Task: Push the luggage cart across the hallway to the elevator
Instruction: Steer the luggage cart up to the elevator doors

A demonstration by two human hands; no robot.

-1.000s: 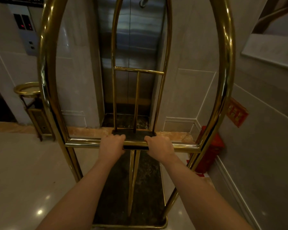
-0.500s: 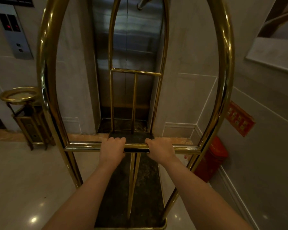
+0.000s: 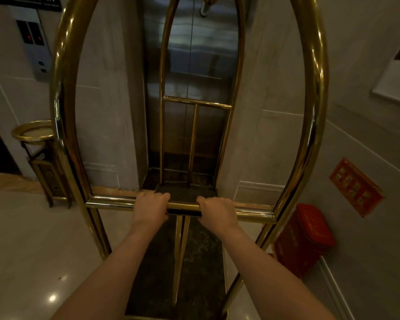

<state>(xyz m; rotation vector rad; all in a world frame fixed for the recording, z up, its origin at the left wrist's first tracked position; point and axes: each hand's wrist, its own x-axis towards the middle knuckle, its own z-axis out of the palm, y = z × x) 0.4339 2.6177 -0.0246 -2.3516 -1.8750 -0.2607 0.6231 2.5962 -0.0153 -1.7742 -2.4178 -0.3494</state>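
A brass luggage cart (image 3: 310, 125) with tall arched tubes and a dark carpeted deck (image 3: 199, 262) fills the view. Its horizontal push bar (image 3: 111, 202) crosses in front of me. My left hand (image 3: 151, 207) is wrapped around the bar left of centre. My right hand (image 3: 217, 212) grips the same bar right of centre. Straight ahead stand the closed steel elevator doors (image 3: 206, 65), and the cart's far end sits at their threshold. The deck carries no bags.
A brass-topped bin (image 3: 36, 144) stands against the wall at left, under the elevator call panel (image 3: 36, 49). A red box (image 3: 305, 236) sits on the floor by the right wall, close to the cart's right post. A red sign (image 3: 356, 187) hangs on that wall.
The cart and I have moved closer to the elevator doors, and the view has swung slightly. Both hands keep the same grip on the bar.
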